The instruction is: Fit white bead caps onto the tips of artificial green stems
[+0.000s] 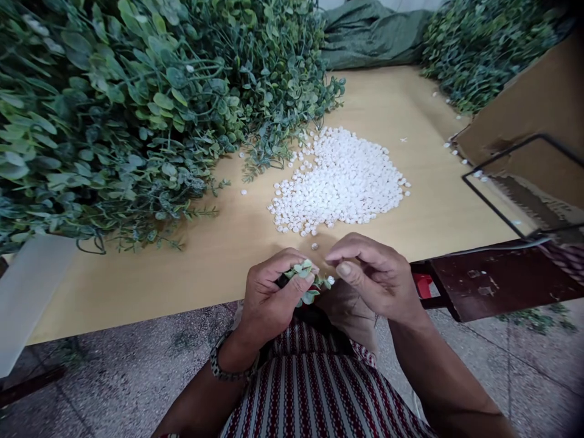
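Note:
My left hand (269, 292) is closed round a small artificial leafy sprig (306, 285), held just over the near edge of the wooden table (182, 267). My right hand (371, 274) is beside it, thumb and fingers pinched on a tiny white bead (331, 280) at the sprig's tip. A heap of small white beads (340, 179) lies on the table right beyond my hands, and one loose bead (314, 246) sits between the heap and my fingers.
A large mound of artificial green foliage (123, 109) covers the table's left and back. More foliage (479, 42) lies at the back right, next to a cardboard sheet (533, 103) and a black wire frame (502, 201). A dark stool top (497, 280) stands at my right.

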`<state>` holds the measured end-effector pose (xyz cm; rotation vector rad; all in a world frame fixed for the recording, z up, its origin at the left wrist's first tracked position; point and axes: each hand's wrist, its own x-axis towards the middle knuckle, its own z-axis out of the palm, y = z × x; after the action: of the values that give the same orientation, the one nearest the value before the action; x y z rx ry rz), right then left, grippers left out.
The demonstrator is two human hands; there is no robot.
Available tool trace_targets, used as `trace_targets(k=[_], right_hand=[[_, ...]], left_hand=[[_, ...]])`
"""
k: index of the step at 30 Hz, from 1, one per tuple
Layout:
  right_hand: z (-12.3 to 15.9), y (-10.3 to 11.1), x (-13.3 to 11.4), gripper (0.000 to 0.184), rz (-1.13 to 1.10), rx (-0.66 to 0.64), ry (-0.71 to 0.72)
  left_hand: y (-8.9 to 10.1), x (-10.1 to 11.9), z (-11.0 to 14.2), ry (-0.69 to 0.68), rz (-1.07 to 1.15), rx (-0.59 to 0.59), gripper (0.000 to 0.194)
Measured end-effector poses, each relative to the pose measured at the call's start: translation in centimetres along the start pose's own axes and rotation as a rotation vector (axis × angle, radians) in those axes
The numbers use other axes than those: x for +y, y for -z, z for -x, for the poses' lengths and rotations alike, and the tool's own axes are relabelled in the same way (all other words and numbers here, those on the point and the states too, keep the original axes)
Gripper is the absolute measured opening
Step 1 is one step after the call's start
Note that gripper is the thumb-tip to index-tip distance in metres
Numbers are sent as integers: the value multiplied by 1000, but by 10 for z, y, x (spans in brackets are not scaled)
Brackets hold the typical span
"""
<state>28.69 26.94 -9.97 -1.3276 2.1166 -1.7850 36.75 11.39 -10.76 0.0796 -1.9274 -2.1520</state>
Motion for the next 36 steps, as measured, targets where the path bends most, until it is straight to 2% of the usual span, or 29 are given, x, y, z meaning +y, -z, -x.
trace_targets(k=[4,8,11,17,21,26,29,32,36], right_hand=[[-5,-4,-2,19,137,-42,81],[-3,-7,-1,19,374,-2,251],[0,-11,0,18,442,60,312],[0,-15,0,17,346,127,257],[-8,-6,5,10,273,20,162],[-21,-3,16,11,565,-115,2],[-22,-6,18,17,634,-160,-30],[-19,-5,14,13,458,-82,-64],[-13,-2,6,8,-118,29,-245]], left_hand=[[-1,5,-3,50,-63,-26,9],[-2,9,-5,35,-168,-97,15],[-3,9,-4,28,-218,-40,7],[-4,2,1,50,-79,2,11],[-2,-4,2,96,-2,68,11],[0,-8,2,134,68,93,8],[1,-9,2,138,72,112,7],[1,-8,1,159,78,104,8],[0,-4,0,170,77,78,11]])
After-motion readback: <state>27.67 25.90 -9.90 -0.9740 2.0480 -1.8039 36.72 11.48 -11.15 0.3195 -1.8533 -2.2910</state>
